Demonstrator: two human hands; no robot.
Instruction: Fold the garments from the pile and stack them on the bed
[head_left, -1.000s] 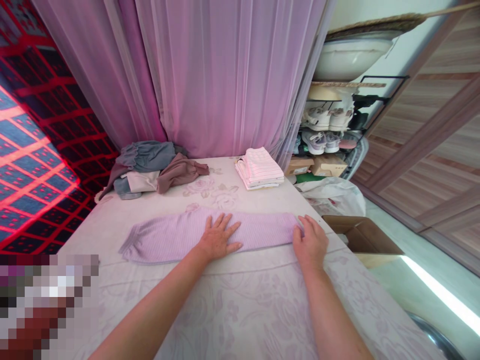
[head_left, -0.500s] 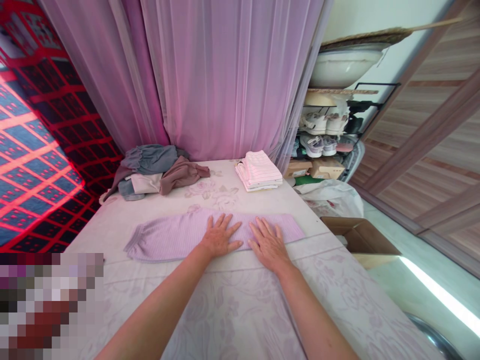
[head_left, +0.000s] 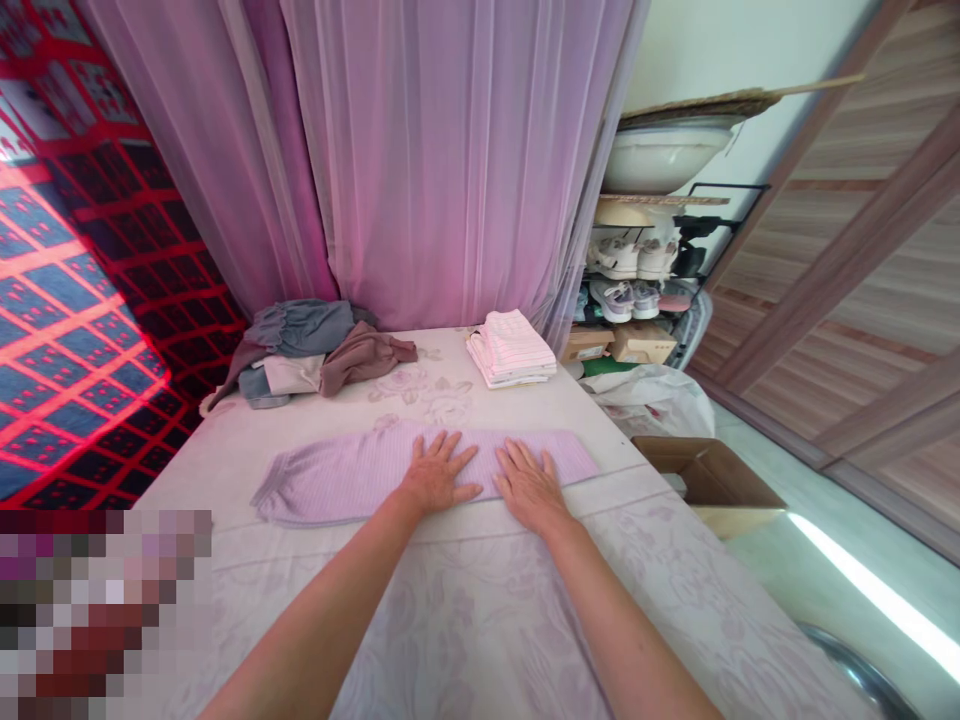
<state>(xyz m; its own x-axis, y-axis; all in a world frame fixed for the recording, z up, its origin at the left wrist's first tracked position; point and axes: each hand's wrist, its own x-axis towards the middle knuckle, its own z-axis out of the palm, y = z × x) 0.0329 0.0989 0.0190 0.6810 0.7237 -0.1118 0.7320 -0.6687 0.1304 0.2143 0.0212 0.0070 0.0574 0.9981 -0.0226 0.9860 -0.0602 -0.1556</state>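
A pair of lilac ribbed pants (head_left: 330,478), folded lengthwise into a long strip, lies flat across the bed in front of me. Its gathered waistband end points left. My left hand (head_left: 437,474) rests palm down near the middle of the fabric, fingers spread. To the right of it, my right hand (head_left: 531,488) also lies flat with fingers apart, the fingertips on the cloth and the wrist off its near edge. Neither hand grips anything.
Beyond the pants are a heap of grey and brown clothes (head_left: 304,328) at left and a folded pink-white stack (head_left: 511,348) at right. Pink curtains (head_left: 420,170) close off the back. A shoe rack (head_left: 637,262) and an open cardboard box (head_left: 705,475) stand to the right.
The view has shifted slightly, so the surroundings sit a little lower and, at right, further left. Both hands stay flat on the pants in nearly the same spots.
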